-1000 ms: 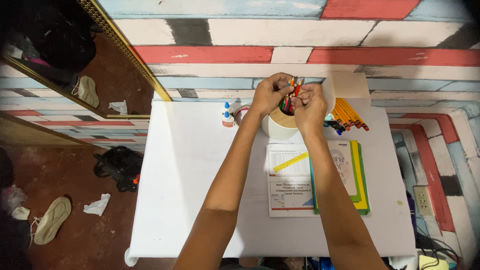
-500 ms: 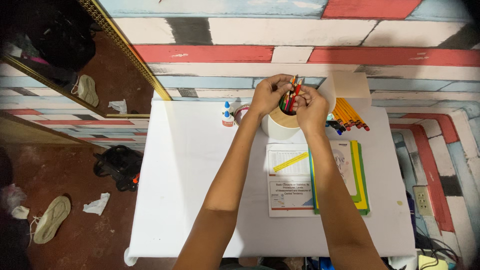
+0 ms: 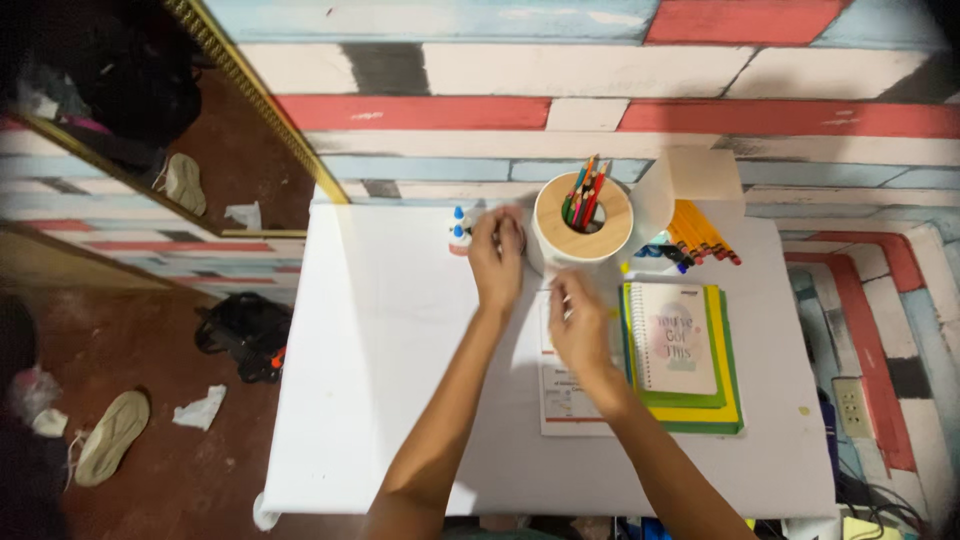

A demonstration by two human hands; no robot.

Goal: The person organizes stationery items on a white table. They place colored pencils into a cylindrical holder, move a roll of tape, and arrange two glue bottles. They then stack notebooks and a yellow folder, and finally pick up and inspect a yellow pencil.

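Right now the left hand rests on the tabletop at about 9 o'clock from the pencil cup, fingers curled loosely over a tape roll; whether it actually grips the roll I cannot tell. The right hand lies over a printed sheet at roughly 6 o'clock from the cup, fingers half-curled and blurred, so I cannot tell if it pinches anything. The cup stands upright near the far edge, with coloured pencils leaning out of its opening. Both hands sit close to its base, and a careless knuckle or wrist could knock it; being tall and loaded at the top, it would likely tip and scatter pencils toward the wall. At 9 o'clock from the roll, two small glue bottles stand just beside the left hand, light enough to topple at a nudge. To the cup's 3 o'clock, loose yellow pencils lie fanned by a paper bag and could roll off if jolted. A notebook on coloured folders lies at 3 o'clock from the right hand; dragging the sheet might shift that stack.
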